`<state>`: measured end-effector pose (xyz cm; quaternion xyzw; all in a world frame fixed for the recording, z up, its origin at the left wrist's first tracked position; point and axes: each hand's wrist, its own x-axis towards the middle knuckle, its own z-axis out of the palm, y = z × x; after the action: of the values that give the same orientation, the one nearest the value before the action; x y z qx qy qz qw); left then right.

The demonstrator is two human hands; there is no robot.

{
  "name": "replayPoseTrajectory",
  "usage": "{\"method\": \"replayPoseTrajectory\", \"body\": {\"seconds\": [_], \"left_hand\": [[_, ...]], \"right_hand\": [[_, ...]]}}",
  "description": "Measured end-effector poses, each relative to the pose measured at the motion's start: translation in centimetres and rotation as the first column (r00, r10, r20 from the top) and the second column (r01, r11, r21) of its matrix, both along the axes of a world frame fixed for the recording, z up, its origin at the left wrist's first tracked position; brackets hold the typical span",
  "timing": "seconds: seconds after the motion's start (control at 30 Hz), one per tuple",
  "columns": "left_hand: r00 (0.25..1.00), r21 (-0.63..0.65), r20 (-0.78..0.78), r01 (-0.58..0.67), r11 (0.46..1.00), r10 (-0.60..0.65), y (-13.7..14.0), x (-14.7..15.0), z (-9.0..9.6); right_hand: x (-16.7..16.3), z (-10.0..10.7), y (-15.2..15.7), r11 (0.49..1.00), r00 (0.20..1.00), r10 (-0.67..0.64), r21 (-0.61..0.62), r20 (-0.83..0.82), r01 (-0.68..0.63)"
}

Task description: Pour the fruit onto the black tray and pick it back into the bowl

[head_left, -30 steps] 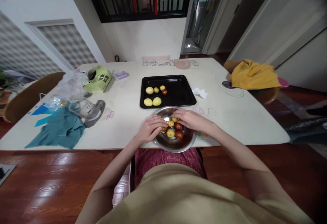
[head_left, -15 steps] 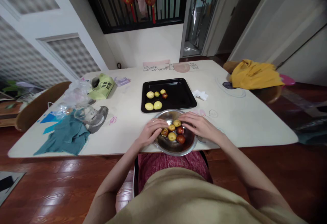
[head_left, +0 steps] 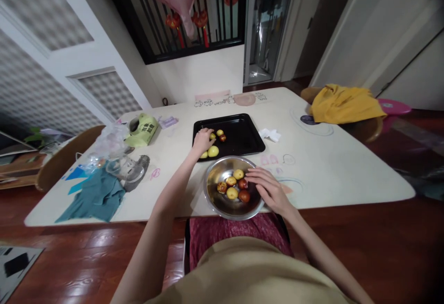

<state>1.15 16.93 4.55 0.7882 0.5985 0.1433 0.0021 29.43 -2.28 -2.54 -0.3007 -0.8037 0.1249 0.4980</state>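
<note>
"Grips first! How are they?"
"Left hand (head_left: 203, 141) is past the bowl (head_left: 215, 174) and a bit left of it. Its fingers bend down over the yellow fruit (head_left: 213, 151) in the black tray (head_left: 243, 144). I can't tell if it has got hold of one."
"And the other?"
"Right hand (head_left: 270, 188) is at the right edge of the bowl. Its fingers are loose and reach over the rim. I see nothing in that grip."
"What is way over left of the bowl?"
"A blue-green cloth (head_left: 95, 195), a see-through plastic bag (head_left: 111, 139), a clear jug (head_left: 130, 170) and a green pack (head_left: 144, 130) with writing on it. They are all on the white surface (head_left: 329, 174)."
"What is close behind the bowl?"
"That black tray. The fruit is in its left part, and one piece is small and brown (head_left: 222, 138)."
"And in the bowl?"
"Six round fruits (head_left: 232, 194). Some are yellow and some are reddish brown."
"Now go right of the bowl."
"Behind it and to the right is a crumpled white tissue (head_left: 270, 134), just beside the tray. Much farther right, a yellow cloth (head_left: 347, 104) hangs over a chair (head_left: 371, 130)."
</note>
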Motion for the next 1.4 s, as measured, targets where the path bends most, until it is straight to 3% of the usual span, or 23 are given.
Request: {"method": "replayPoseTrajectory", "body": {"seconds": [0.33, 0.5, 0.63, 0.77, 0.9, 1.0, 1.17, 1.4], "left_hand": [[0.997, -0.032, -0.075, 0.003, 0.999, -0.005, 0.8, 0.6, -0.4], [0.999, 0.073, -0.021, 0.05, 0.996, -0.048, -0.1, 0.6, 0.9], [0.979, 0.2, 0.075, 0.172, 0.965, -0.19, -2.9, 0.7, 2.6], [0.927, 0.198, 0.126, 0.325, 0.925, -0.352, -8.0, 0.6, 3.5], [0.893, 0.164, 0.12, 0.414, 0.895, -0.435, -12.7, 0.0, 2.4], [0.887, 0.141, 0.093, 0.439, 0.887, -0.453, -14.7, -0.5, 0.7], [0.851, 0.14, 0.146, 0.487, 0.862, -0.504, -15.7, -1.4, -1.1], [0.823, 0.092, 0.193, 0.526, 0.845, -0.534, -15.7, -1.6, -1.2]], "right_hand": [[-0.1, -0.3, 0.0, 0.999, 1.0, -0.015, 0.028, -0.022, 0.016], [-0.2, -0.2, 0.0, 0.999, 1.0, -0.012, 0.041, -0.025, 0.013], [-0.2, 0.0, -0.1, 0.999, 0.999, -0.02, 0.042, -0.025, 0.021], [-0.3, 0.1, -0.1, 0.999, 0.999, -0.026, 0.026, -0.024, 0.026], [-0.4, 0.2, -0.1, 0.999, 0.999, -0.019, 0.029, -0.026, 0.02], [-0.4, 0.2, -0.1, 0.999, 0.999, -0.019, 0.039, -0.03, 0.02], [-0.2, 0.1, 0.0, 0.999, 0.999, -0.021, 0.04, -0.024, 0.022], [-0.1, 0.1, 0.0, 0.999, 1.0, -0.022, 0.042, -0.016, 0.022]]}}
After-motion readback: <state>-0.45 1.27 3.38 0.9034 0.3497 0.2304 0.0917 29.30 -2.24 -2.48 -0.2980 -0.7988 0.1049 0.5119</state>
